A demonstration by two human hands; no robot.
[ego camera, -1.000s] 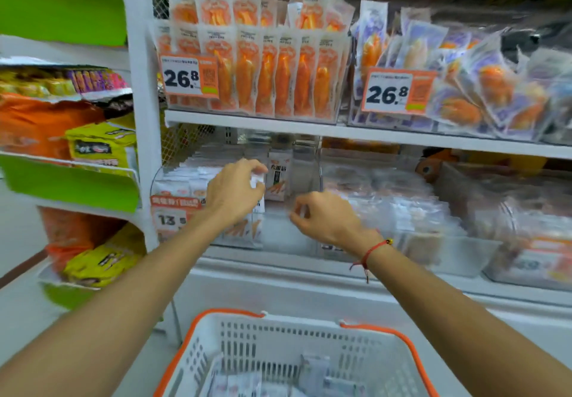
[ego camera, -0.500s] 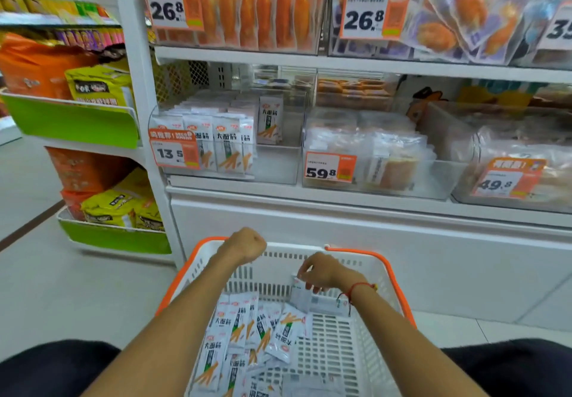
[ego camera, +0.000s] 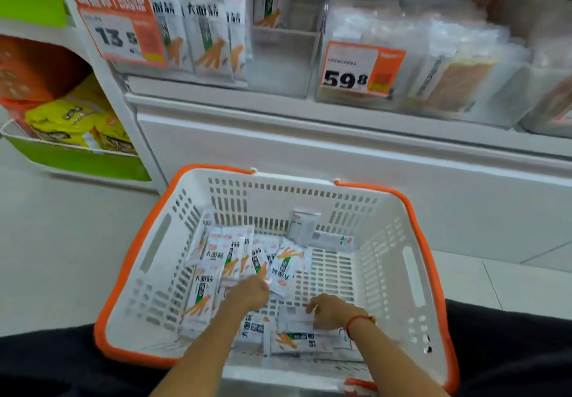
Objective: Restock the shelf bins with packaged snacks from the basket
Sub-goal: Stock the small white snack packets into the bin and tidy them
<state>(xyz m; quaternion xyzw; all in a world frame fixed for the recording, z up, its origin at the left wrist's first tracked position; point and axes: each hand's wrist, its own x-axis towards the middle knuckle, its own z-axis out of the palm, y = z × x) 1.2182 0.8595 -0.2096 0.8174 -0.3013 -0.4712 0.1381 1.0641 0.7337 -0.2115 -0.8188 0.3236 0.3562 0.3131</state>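
A white basket with an orange rim [ego camera: 414, 226] stands on the floor below the shelf. Several white snack packets with orange sticks printed on them [ego camera: 229, 254] lie loose in it, mostly on its left and near side. My left hand [ego camera: 250, 293] is down in the basket with curled fingers against the pile; whether it grips a packet is hidden. My right hand [ego camera: 328, 310], with a red cord at the wrist, pinches the edge of a white packet [ego camera: 292, 316] near the basket's front. The same packets stand upright in the clear shelf bin [ego camera: 201, 25] at top left.
An orange 13.5 price tag [ego camera: 120, 28] hangs on that bin. To its right a second clear bin carries a 59.8 tag [ego camera: 359, 68] and holds paler packs. Green trays with yellow bags [ego camera: 71, 124] stick out at the left. My dark-clothed knees flank the basket.
Both hands came down from the shelf bin into the basket. The view dropped with them, and the hands now sit lower among the packets than half a second ago.
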